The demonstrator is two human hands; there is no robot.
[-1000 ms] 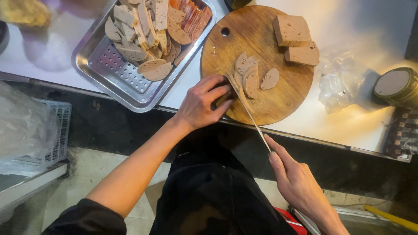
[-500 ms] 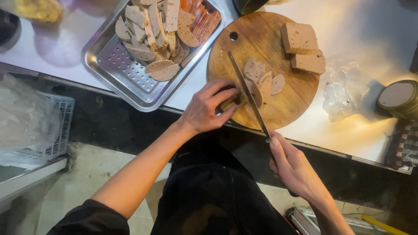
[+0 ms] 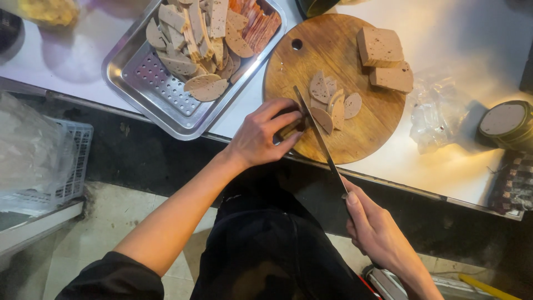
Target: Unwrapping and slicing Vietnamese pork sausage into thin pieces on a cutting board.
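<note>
Sausage stub point(image 3: 290, 129) at near-left edge of round wooden cutting board point(image 3: 355, 139), pinned under fingers of left hand point(image 3: 264, 136); mostly hidden by fingertips, only a small pale-brown end visible. Left hand curled, fingers closed down on stub, thumb tucked at board's rim. Left forearm bare, entering from lower left, dark sleeve at elbow.

Knife point(image 3: 319, 136) held in right hand point(image 3: 377, 230), which is closed around handle at lower right, off the counter edge; handle itself concealed in the fist. Blade long, thin, dark, running diagonally up-left from hand across board, just beside left fingertips and touching or nearly touching the stub; exact contact not resolvable.

Cut slices point(image 3: 333, 103) in loose overlapping cluster on board centre, just right of blade: oval, pinkish-brown, speckled. Two rectangular meat blocks point(image 3: 386, 61) at far right of board, one above the other, touching. Hanging hole in board at upper left.

Perforated metal tray point(image 3: 150, 89) left of board, on white counter point(image 3: 455, 166), tilted diagonally; piled at far end with oval and strip slices, thinner reddish slices at upper right corner. Near end of tray bare.

Crumpled clear plastic wrapper point(image 3: 438, 119) right of board. Round dark tin point(image 3: 508, 122) further right. White plastic crate point(image 3: 72, 161) below counter at left.
</note>
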